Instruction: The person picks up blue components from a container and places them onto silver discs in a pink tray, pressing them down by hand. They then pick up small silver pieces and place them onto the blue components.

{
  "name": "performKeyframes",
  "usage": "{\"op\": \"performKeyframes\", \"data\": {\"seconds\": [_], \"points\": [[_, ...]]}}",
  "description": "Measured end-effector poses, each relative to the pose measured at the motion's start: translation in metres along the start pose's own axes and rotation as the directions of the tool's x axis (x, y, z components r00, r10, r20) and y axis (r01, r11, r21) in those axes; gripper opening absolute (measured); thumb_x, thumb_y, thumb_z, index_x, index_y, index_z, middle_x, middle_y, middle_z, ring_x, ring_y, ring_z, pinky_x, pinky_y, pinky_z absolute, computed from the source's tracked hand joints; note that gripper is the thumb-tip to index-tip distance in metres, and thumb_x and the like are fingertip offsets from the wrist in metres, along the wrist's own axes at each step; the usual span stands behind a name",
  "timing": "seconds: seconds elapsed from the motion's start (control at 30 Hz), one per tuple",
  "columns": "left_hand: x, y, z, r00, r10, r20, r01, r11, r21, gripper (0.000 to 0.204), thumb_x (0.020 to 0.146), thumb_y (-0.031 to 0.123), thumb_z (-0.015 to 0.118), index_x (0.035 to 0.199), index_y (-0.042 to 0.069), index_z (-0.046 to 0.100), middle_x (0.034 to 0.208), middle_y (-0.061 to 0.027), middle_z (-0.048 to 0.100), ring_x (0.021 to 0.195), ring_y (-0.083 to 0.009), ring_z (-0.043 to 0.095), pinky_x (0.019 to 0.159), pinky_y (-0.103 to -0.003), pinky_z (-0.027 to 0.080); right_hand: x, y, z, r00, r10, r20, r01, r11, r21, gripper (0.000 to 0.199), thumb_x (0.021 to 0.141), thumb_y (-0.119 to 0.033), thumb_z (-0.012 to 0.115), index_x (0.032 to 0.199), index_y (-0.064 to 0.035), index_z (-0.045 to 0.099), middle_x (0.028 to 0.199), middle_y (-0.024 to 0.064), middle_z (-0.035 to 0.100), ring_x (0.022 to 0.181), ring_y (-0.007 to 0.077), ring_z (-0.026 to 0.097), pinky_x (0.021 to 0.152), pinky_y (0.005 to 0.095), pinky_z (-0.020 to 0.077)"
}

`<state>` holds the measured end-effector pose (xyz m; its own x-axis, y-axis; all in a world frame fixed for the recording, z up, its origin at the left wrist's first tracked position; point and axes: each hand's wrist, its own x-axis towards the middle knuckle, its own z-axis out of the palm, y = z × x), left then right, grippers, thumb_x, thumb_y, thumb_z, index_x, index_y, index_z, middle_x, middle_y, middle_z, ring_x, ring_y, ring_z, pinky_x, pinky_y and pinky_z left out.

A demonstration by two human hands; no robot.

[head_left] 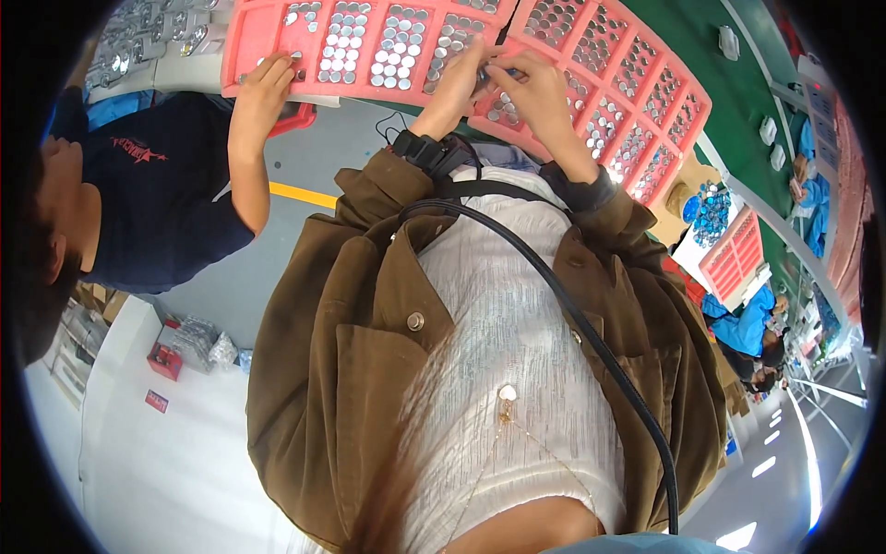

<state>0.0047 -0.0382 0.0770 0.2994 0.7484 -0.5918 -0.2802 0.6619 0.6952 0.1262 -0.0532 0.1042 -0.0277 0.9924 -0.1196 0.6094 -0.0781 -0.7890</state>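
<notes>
My left hand (454,90) and my right hand (543,100) meet above the place where two pink compartment trays adjoin. Between their fingertips is a small dark piece (483,79), mostly covered, so its kind cannot be made out. The fingers of both hands are bent in and pinched around it. Below and beyond them lie the left pink tray (268,30) and the right pink tray (652,188). Rows of small round silver discs (398,49) fill many of their compartments. Loose discs (604,125) also lie near my right wrist.
At my left, a person in a dark shirt (171,194) has a hand (262,97) on the left tray. Blue discs (711,214) are heaped at the right, near another pink tray (736,251). A green work surface (688,37) runs behind. More people sit far right.
</notes>
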Motion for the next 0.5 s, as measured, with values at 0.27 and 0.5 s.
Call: {"op": "performKeyframes", "data": {"seconds": [0.27,0.5], "points": [[-0.004,0.002,-0.004,0.997,0.079,0.026,-0.078,0.996,-0.041,0.039,0.091,0.039,0.038,0.084,0.004,0.054,0.069,-0.0021,0.054,0.059,-0.0056,0.046,0.047,-0.019,0.033,-0.004,-0.004,-0.006,0.941,-0.268,-0.209,0.247,0.961,-0.123,0.008,0.076,-0.006,0.062,0.082,-0.0017,0.063,0.074,0.0084,0.057,0.057,0.0168,0.057,0.05,0.025,0.0448],[-0.002,-0.011,0.0,0.959,0.263,0.106,-0.28,0.937,0.208,0.029,0.09,0.029,0.041,0.075,0.005,0.046,0.058,-0.0019,0.052,0.047,-0.0086,0.044,0.045,-0.021,0.033,-0.009,0.001,-0.006,0.924,-0.353,-0.15,0.322,0.926,-0.197,0.008,0.076,-0.006,0.061,0.082,-0.0002,0.06,0.074,0.0095,0.056,0.057,0.0188,0.057,0.051,0.0267,0.0455]]}}
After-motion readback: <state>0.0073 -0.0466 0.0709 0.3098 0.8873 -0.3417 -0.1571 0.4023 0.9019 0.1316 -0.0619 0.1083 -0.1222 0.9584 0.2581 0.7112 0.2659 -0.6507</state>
